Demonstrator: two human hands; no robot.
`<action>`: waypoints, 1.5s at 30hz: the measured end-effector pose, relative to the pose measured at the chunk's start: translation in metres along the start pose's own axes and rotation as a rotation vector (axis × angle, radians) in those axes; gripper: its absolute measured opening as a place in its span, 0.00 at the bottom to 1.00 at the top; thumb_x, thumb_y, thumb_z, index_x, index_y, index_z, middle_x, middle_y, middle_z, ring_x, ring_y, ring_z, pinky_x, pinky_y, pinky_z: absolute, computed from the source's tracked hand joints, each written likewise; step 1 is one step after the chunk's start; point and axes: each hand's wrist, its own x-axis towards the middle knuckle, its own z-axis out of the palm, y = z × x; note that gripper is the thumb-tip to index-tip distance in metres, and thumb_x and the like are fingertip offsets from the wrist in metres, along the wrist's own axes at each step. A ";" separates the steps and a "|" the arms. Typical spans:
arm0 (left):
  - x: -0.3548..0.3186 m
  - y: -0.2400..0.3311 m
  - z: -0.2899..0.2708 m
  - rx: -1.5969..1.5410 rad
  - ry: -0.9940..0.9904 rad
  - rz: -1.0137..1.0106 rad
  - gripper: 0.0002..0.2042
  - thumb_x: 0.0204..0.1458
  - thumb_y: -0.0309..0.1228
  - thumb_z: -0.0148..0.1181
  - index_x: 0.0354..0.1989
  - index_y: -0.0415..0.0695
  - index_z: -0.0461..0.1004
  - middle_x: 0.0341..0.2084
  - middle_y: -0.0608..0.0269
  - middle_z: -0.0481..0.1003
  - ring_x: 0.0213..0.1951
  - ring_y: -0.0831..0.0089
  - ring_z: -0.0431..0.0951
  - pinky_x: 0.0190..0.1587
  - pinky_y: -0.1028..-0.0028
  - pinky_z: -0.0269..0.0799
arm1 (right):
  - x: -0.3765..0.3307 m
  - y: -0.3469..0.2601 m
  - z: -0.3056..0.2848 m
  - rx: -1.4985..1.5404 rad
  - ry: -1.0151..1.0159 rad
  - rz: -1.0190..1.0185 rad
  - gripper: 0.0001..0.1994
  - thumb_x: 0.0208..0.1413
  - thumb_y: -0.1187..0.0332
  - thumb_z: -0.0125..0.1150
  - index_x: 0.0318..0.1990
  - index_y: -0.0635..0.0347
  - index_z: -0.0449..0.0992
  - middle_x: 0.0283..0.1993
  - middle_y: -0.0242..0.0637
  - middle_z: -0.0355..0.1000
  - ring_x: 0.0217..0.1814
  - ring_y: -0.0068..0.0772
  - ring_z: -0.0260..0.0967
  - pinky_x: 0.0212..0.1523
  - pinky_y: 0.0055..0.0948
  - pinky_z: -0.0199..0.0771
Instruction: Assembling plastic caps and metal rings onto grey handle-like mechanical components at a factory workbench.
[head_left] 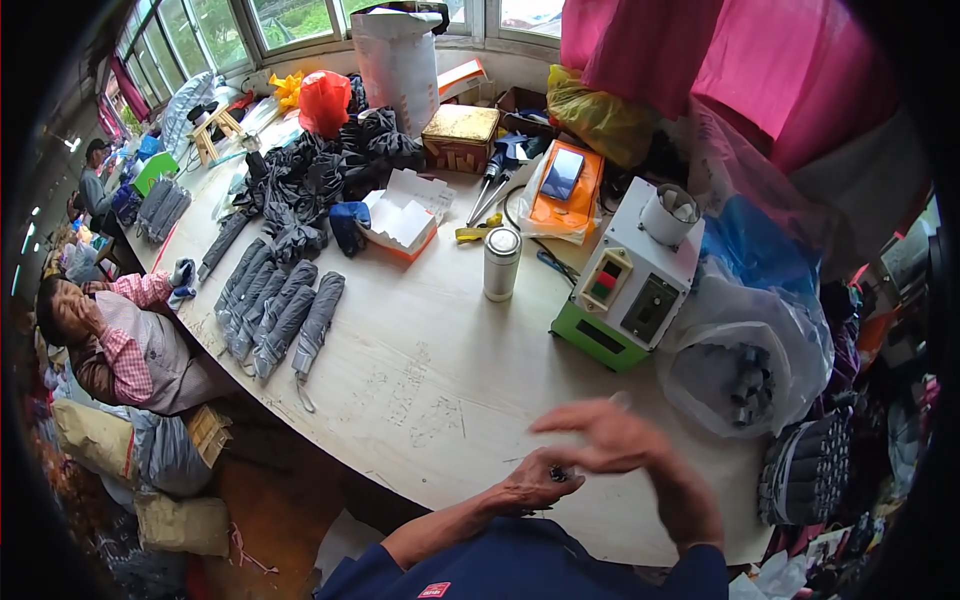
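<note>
Small dark piece (pixel 558 473) — mostly hidden (in the left hand (pixel 535 483)).

No writing is legible: the red label (pixel 434 590) on the navy shirt (pixel 510 560) and the tabletop (pixel 430 320) scribbles (pixel 436 415) are unclear.

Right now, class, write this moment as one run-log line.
left grip: small dark item, partly hidden; right grip: blurred, contents unclear; silver flask: upright on table

From the wearer's head, the fisheye view looks down and forward, close above the bare left hand (pixel 538 484) and bare right hand (pixel 612 438), across the pale wooden table (pixel 540 350) to pale-framed glass windows (pixel 290 20)
</note>
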 end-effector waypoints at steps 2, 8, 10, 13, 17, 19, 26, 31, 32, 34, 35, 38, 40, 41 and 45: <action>0.000 -0.014 0.000 0.008 -0.011 0.110 0.16 0.49 0.43 0.61 0.32 0.40 0.73 0.24 0.57 0.73 0.27 0.63 0.73 0.35 0.64 0.71 | 0.000 0.011 0.049 -0.020 -0.035 0.093 0.22 0.53 0.53 0.58 0.47 0.61 0.76 0.45 0.46 0.75 0.47 0.47 0.72 0.49 0.37 0.72; -0.004 -0.101 0.000 0.075 0.011 0.705 0.15 0.47 0.41 0.62 0.33 0.41 0.73 0.26 0.54 0.74 0.29 0.59 0.75 0.36 0.63 0.71 | 0.002 -0.003 0.073 -0.001 0.061 0.127 0.22 0.55 0.52 0.55 0.47 0.62 0.76 0.45 0.48 0.75 0.46 0.48 0.72 0.50 0.38 0.72; -0.031 -0.094 -0.010 0.208 -0.035 0.490 0.17 0.46 0.42 0.62 0.38 0.42 0.71 0.29 0.53 0.74 0.31 0.56 0.75 0.36 0.63 0.72 | 0.002 -0.007 0.090 -0.042 -0.016 0.125 0.22 0.57 0.53 0.53 0.48 0.64 0.75 0.48 0.48 0.74 0.48 0.46 0.72 0.51 0.36 0.70; -0.042 -0.059 -0.034 0.483 -0.104 0.094 0.23 0.45 0.42 0.62 0.47 0.44 0.68 0.35 0.51 0.74 0.36 0.52 0.77 0.37 0.65 0.74 | 0.000 0.007 0.093 0.190 0.011 0.043 0.22 0.59 0.54 0.52 0.49 0.65 0.75 0.49 0.47 0.73 0.50 0.42 0.72 0.53 0.35 0.69; -0.022 -0.037 -0.038 0.545 -0.078 0.110 0.12 0.47 0.30 0.57 0.41 0.46 0.70 0.40 0.55 0.74 0.37 0.53 0.78 0.37 0.60 0.73 | -0.022 0.066 0.100 0.885 0.429 -0.020 0.18 0.61 0.60 0.51 0.50 0.66 0.74 0.48 0.43 0.72 0.50 0.34 0.69 0.52 0.33 0.68; -0.007 -0.066 -0.050 0.981 0.005 0.327 0.14 0.48 0.29 0.55 0.45 0.45 0.68 0.49 0.56 0.70 0.42 0.55 0.77 0.38 0.59 0.73 | -0.020 0.087 0.099 0.445 0.621 0.311 0.15 0.60 0.64 0.53 0.48 0.66 0.74 0.47 0.45 0.72 0.48 0.40 0.71 0.50 0.34 0.69; -0.014 -0.137 -0.129 1.108 -0.014 0.520 0.15 0.50 0.26 0.51 0.48 0.45 0.67 0.60 0.52 0.61 0.48 0.57 0.75 0.38 0.63 0.75 | -0.026 0.158 0.161 -0.122 0.841 0.376 0.06 0.55 0.70 0.58 0.37 0.63 0.75 0.37 0.44 0.70 0.38 0.43 0.70 0.40 0.33 0.71; -0.016 -0.131 -0.160 0.809 0.452 0.332 0.21 0.50 0.23 0.51 0.55 0.46 0.66 0.64 0.52 0.58 0.51 0.53 0.73 0.42 0.64 0.75 | -0.027 0.174 0.174 -0.187 0.986 0.419 0.04 0.51 0.72 0.62 0.30 0.61 0.73 0.31 0.43 0.67 0.31 0.39 0.69 0.32 0.32 0.70; -0.014 -0.129 -0.172 0.768 0.536 0.131 0.23 0.49 0.23 0.51 0.57 0.46 0.65 0.64 0.52 0.58 0.51 0.51 0.72 0.43 0.63 0.75 | -0.026 0.177 0.174 -0.189 0.988 0.429 0.04 0.51 0.72 0.62 0.30 0.61 0.73 0.31 0.43 0.67 0.31 0.39 0.69 0.32 0.32 0.70; -0.011 -0.137 -0.201 0.804 0.671 0.002 0.27 0.49 0.23 0.52 0.61 0.48 0.63 0.64 0.51 0.58 0.53 0.50 0.71 0.46 0.63 0.75 | -0.021 0.174 0.169 -0.174 0.972 0.480 0.07 0.51 0.70 0.62 0.28 0.62 0.71 0.32 0.43 0.68 0.30 0.39 0.69 0.31 0.33 0.70; -0.013 -0.156 -0.224 0.887 0.734 0.074 0.28 0.48 0.23 0.52 0.63 0.48 0.62 0.64 0.51 0.58 0.54 0.50 0.71 0.48 0.63 0.74 | -0.017 0.172 0.166 -0.164 0.969 0.502 0.08 0.50 0.69 0.63 0.27 0.62 0.70 0.32 0.43 0.68 0.30 0.40 0.69 0.31 0.34 0.70; -0.020 -0.184 -0.291 1.138 0.865 0.030 0.26 0.52 0.24 0.48 0.63 0.47 0.61 0.65 0.51 0.57 0.58 0.49 0.66 0.59 0.62 0.64 | -0.006 0.176 0.162 -0.312 0.865 0.399 0.07 0.51 0.68 0.62 0.31 0.62 0.73 0.34 0.43 0.69 0.27 0.39 0.69 0.29 0.34 0.70; -0.033 -0.191 -0.335 1.321 0.935 -0.068 0.25 0.54 0.24 0.44 0.63 0.45 0.61 0.64 0.51 0.58 0.60 0.48 0.64 0.63 0.60 0.59 | 0.018 0.154 0.143 -0.177 0.731 0.372 0.11 0.51 0.66 0.63 0.38 0.61 0.74 0.38 0.45 0.70 0.27 0.41 0.70 0.30 0.36 0.70; -0.039 -0.192 -0.354 1.474 0.952 -0.125 0.24 0.55 0.24 0.42 0.63 0.43 0.61 0.64 0.51 0.58 0.60 0.48 0.64 0.64 0.60 0.57 | 0.032 0.140 0.128 -0.186 0.718 0.304 0.13 0.50 0.65 0.63 0.42 0.60 0.73 0.40 0.45 0.70 0.28 0.42 0.70 0.30 0.36 0.71; -0.037 -0.189 -0.382 1.434 0.999 -0.156 0.21 0.56 0.24 0.42 0.59 0.42 0.65 0.61 0.50 0.63 0.58 0.49 0.66 0.64 0.60 0.57 | 0.097 0.083 0.044 -0.313 0.773 0.096 0.21 0.51 0.61 0.64 0.51 0.59 0.69 0.45 0.46 0.69 0.36 0.47 0.71 0.35 0.38 0.73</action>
